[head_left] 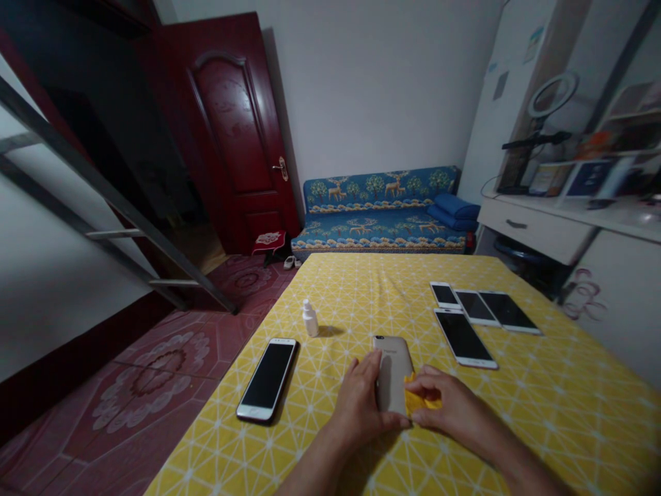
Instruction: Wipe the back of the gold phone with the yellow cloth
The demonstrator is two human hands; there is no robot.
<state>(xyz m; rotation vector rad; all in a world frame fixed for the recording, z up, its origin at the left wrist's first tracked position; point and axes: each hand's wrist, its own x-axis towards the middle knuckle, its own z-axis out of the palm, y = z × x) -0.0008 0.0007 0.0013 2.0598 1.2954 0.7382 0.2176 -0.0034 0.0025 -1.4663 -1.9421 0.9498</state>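
A gold-backed phone (pixel 393 368) lies face down on the yellow tablecloth, its camera at the far left corner. My left hand (pixel 361 399) grips it, fingers along its left edge and thumb at the near end. In my right hand (pixel 445 401) is a bunched yellow cloth (pixel 421 398), pinched between fingers and thumb and touching the phone's lower right edge. A small white spray bottle (pixel 310 319) stands upright beyond my left hand. To the left, a white-fronted phone (pixel 268 379) rests screen up.
Right of my hands lie a large white phone (pixel 465 337), a small phone (pixel 445 295) and two tablet-like devices (pixel 476 306), (pixel 509 311). Past the table (pixel 356 272) stands a blue patterned sofa (pixel 382 210). A metal ladder (pixel 118 207) leans at left; a white cabinet (pixel 542 227) is at right.
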